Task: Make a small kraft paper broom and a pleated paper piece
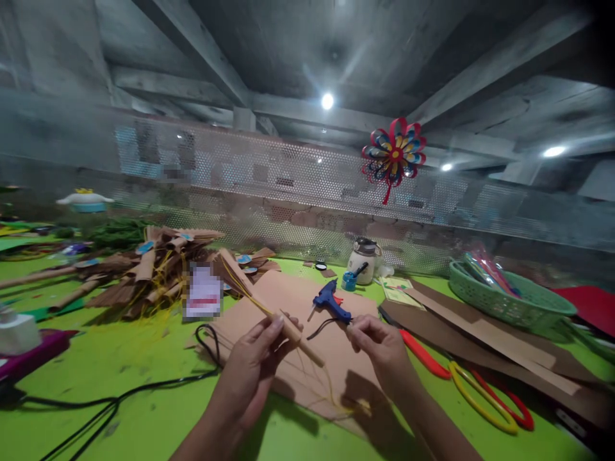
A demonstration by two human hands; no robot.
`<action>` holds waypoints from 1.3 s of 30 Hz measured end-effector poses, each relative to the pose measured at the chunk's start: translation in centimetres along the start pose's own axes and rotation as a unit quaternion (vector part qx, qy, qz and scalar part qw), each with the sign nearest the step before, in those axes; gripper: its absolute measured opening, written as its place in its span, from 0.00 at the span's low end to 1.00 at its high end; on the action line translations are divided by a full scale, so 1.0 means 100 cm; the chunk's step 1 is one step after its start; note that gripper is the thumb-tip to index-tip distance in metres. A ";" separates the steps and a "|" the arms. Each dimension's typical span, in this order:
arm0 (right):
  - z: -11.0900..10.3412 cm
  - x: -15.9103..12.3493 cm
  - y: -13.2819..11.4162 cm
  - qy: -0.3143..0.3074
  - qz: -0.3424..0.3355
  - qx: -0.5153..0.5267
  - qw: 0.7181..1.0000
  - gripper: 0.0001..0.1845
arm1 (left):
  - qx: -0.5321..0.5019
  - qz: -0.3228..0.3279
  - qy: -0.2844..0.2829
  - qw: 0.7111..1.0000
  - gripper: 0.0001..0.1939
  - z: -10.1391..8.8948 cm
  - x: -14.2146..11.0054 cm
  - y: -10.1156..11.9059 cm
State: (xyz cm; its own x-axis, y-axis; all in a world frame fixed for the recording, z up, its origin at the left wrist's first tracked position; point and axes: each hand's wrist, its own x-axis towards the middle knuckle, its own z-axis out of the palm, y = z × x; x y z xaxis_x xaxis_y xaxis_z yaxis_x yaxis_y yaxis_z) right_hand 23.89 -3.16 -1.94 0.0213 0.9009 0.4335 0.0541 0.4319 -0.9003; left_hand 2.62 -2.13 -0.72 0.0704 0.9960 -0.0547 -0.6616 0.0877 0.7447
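Note:
My left hand (262, 358) is closed around a rolled brown paper tube (310, 351), which slants down to the right. Yellow strands (245, 288) run along the tube's upper part, and more loose yellow strands hang below it onto brown paper sheets (288, 291). My right hand (379, 349) is pinched, thumb against fingers; what sits between them, if anything, is too small to make out. Just beyond its fingertips appears a blue glue gun (331, 301) with a red trigger and a black cord. Whether the fingers touch the gun's handle I cannot tell.
Bundled paper pieces with yellow strands (154, 275) lie at left, near a black cable (144, 387) and a purple power strip (38, 358). To the right are large scissors (480, 390), brown strips (485, 326) and a green basket (519, 301). A jar (362, 262) stands behind.

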 end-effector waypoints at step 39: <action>-0.011 0.010 0.001 -0.008 -0.020 -0.218 0.976 0.22 | 0.041 0.010 -0.062 0.997 0.12 0.002 -0.004 -0.001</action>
State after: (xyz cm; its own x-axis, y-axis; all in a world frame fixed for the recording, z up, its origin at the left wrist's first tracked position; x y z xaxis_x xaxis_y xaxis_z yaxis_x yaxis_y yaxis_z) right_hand 25.01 -2.27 -1.53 -0.0044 0.8856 0.4645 0.4743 0.4107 -0.7786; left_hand 2.88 -2.53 -0.65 0.1529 0.9875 0.0391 -0.6015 0.0616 0.7965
